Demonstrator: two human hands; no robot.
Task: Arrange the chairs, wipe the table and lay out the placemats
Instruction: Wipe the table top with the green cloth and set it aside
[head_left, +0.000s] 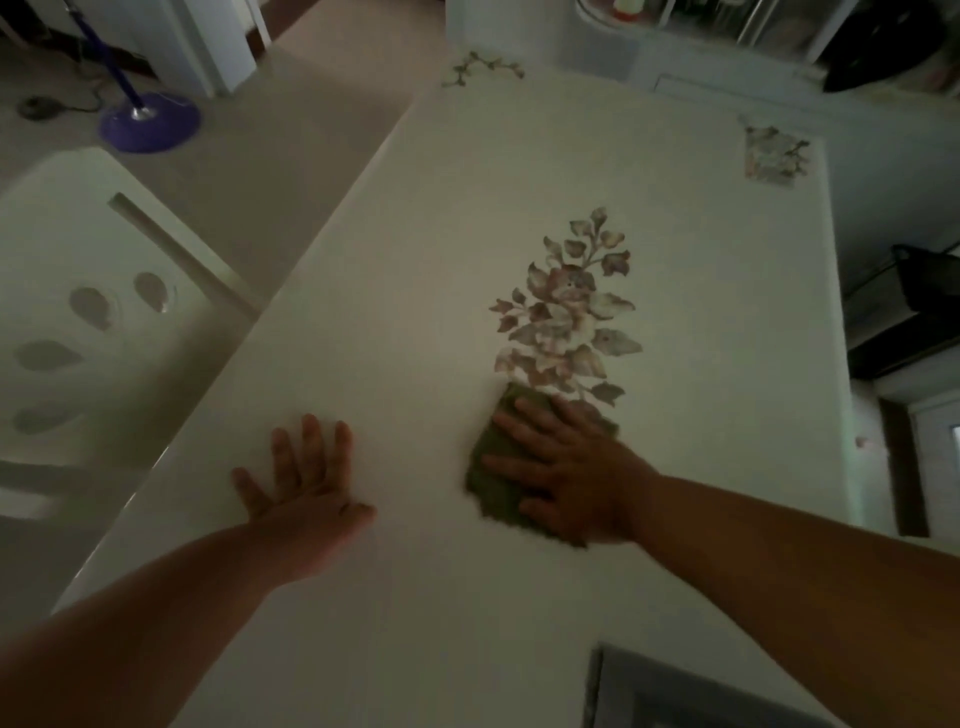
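Step in hand: wiping the table (519, 171).

Right hand (566, 467): flat, fingers spread, palm pressed on the cloth (491, 475); not clamped, pinning only. Left hand (301, 478): flat, fingers apart, empty, braced on the table well left of the cloth.

Cloth location: near half of the table, right of centre, far corner touching the foot of the printed leaf motif (566, 312).

Handling, as judged: green cloth soft, limp and light; likely to bunch or fold if pushed from one edge. Best driven under a flat palm at its centre, or lifted by a pinched corner. Table surface appears smooth, so low drag expected.

Orientation: cloth roughly square, set as a diamond, one corner pointing away toward the motif; long axis unclear, edges blurred.

Chair (78, 291) stands at the left edge. No placemats laid yet.
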